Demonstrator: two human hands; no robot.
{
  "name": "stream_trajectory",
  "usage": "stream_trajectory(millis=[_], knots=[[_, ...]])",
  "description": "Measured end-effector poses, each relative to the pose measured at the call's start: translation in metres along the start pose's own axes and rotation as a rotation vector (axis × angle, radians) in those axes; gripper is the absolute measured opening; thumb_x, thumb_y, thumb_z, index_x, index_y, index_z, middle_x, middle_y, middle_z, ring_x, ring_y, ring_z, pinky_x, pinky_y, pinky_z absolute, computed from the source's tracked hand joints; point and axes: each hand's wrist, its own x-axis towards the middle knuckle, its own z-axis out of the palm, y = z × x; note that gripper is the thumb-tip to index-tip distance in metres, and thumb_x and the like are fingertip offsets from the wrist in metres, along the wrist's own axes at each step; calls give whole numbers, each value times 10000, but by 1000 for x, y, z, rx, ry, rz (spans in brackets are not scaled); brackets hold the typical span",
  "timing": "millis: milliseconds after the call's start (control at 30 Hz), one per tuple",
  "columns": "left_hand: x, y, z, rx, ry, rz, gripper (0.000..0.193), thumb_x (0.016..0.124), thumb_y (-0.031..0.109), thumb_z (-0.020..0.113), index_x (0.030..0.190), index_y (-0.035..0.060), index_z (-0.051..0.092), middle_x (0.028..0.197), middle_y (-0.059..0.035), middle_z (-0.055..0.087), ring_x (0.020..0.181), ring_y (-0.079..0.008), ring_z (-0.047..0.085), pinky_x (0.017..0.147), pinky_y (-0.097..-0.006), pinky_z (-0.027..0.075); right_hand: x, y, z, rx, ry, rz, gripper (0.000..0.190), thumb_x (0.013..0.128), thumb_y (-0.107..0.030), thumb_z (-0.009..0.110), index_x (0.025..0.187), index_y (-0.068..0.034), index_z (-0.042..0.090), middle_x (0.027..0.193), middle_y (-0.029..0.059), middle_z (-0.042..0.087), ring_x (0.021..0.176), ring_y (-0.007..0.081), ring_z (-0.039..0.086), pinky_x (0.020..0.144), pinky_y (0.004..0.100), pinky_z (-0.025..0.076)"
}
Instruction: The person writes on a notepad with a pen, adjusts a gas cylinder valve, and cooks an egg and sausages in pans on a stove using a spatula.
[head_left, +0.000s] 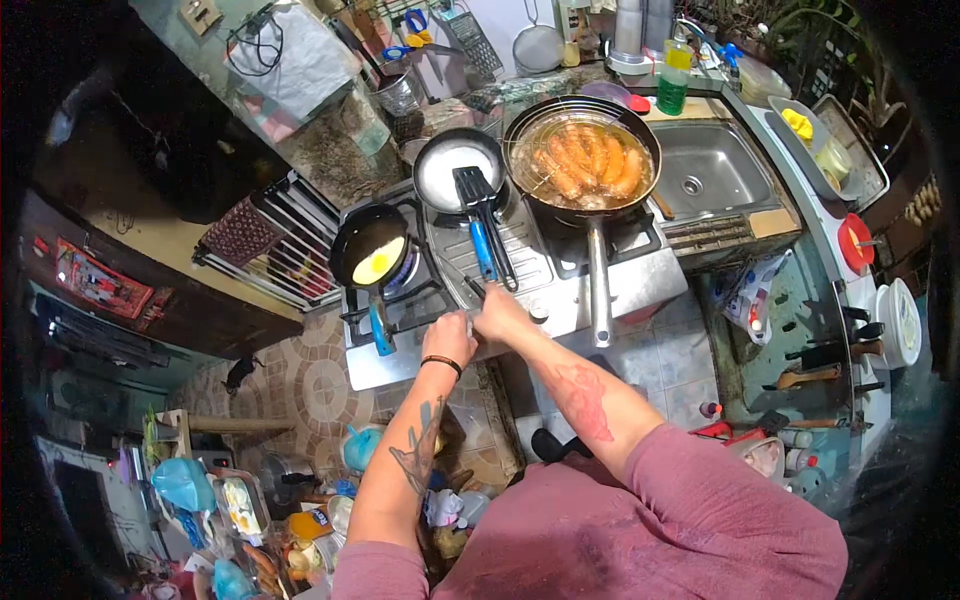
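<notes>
At the front edge of a gas stove (517, 311), my right hand (501, 313) is closed around a slim black-handled utensil (471, 285) whose thin end points up and left. My left hand (450, 339) is curled right beside it; whatever its fingers may hold is hidden. An egg (379, 261) with a yellow yolk lies in the small black frying pan (346, 244) on the left burner, over a blue flame. Two black turners (480, 217) lean on a middle pan (429, 161) with a white inside. Sausages (592, 159) sit in bubbling oil in a large pan (654, 150).
A wire rack (529, 154) spans part of the large pan, whose long metal handle (598, 289) juts past the stove front. Right of it are a steel sink (720, 169) and a green liquid bottle (673, 86). Knives (829, 352) hang along the right counter.
</notes>
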Motion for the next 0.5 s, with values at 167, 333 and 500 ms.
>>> stream_trajectory(millis=[167,333,500], knots=[[-2,-7,1,-5,30,98,235,755,151,701,917,0,621,949,-247,660,901,-435,647,795,-507,533,-5,4,18,63,37,-28,568,740,-242,733,1194,52,557,1108,292,653,1084,437,619,922,480,505],[-5,-12,7,-72,54,113,245,770,94,661,1002,23,628,982,-246,651,949,-431,633,830,-503,521,-6,-2,17,41,-10,-18,523,779,-252,677,1207,22,556,1110,295,649,1081,434,620,914,494,503],[-4,-16,7,-137,70,205,268,797,65,614,1064,44,629,998,-257,653,970,-429,629,843,-512,512,-12,-1,22,60,41,-27,467,807,-282,631,1165,10,565,1082,285,660,1057,445,624,885,527,493]])
